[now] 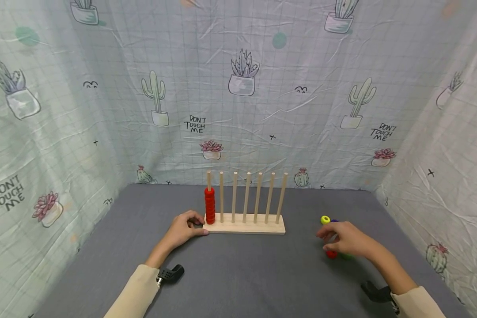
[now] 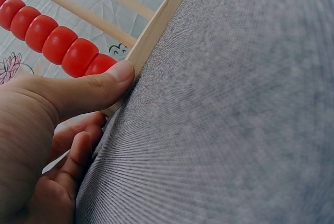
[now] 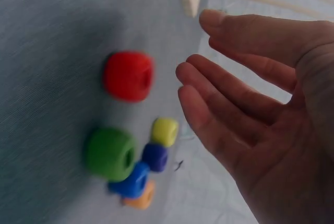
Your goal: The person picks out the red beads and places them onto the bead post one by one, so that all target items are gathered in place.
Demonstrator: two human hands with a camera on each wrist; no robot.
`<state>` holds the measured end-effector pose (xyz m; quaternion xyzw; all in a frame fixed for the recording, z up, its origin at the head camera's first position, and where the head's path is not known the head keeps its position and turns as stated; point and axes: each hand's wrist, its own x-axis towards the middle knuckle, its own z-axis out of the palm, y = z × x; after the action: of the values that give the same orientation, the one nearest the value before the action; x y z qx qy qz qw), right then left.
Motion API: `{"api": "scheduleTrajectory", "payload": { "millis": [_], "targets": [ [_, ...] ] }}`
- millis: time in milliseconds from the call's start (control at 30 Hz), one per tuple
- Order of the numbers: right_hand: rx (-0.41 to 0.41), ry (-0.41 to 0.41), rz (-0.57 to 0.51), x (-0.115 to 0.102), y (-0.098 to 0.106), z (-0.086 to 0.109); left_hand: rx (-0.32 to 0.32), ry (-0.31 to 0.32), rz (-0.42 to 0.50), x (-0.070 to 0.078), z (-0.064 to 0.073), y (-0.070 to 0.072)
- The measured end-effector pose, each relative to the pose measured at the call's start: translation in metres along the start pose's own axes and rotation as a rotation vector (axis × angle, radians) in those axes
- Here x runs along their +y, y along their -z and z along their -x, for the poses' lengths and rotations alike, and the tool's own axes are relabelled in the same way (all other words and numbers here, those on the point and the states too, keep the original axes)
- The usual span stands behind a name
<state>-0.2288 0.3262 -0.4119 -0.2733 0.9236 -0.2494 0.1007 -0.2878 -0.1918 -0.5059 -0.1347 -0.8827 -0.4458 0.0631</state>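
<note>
A wooden bead rack with several upright pegs stands on the grey cloth. Red beads are stacked on its leftmost peg; the other pegs are bare. At the rack's left end my left hand grips the base, thumb on the front edge and fingers curled behind. My right hand hovers over loose beads at the right, fingers loosely bent with nothing between them. Below it in the right wrist view lie a red bead, a green bead, a blue bead and a yellow bead.
A purple bead and an orange bead lie beside the blue one. Grey cloth covers the table. A cactus-print curtain hangs behind and along both sides.
</note>
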Motion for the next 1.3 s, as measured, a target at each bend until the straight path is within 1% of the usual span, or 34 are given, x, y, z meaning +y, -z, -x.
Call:
{"api": "scheduleTrajectory", "payload": {
  "millis": [133, 267, 433, 667, 1000, 1200, 1300],
  "targets": [
    [-0.027, -0.032, -0.039, 0.013, -0.003, 0.01, 0.0, 0.008, 0.001, 0.0, 0.0, -0.001],
    [-0.017, -0.03, -0.023, 0.02, -0.006, 0.015, 0.002, 0.01, -0.001, -0.001, 0.0, -0.002],
    [-0.016, -0.023, -0.004, 0.024, -0.009, 0.015, 0.001, 0.019, -0.001, 0.0, 0.0, -0.001],
    [-0.007, -0.011, 0.032, 0.025, -0.011, 0.014, 0.004, 0.015, -0.007, 0.001, 0.0, -0.001],
    [0.009, -0.022, 0.023, 0.016, -0.011, 0.008, 0.004, 0.019, -0.01, 0.0, 0.001, 0.0],
    [0.041, -0.006, 0.022, 0.003, -0.01, -0.004, 0.001, 0.022, -0.006, 0.001, 0.0, 0.0],
    [0.062, 0.015, 0.034, -0.004, -0.009, -0.011, -0.003, 0.028, -0.005, 0.002, 0.0, 0.0]
  ]
}}
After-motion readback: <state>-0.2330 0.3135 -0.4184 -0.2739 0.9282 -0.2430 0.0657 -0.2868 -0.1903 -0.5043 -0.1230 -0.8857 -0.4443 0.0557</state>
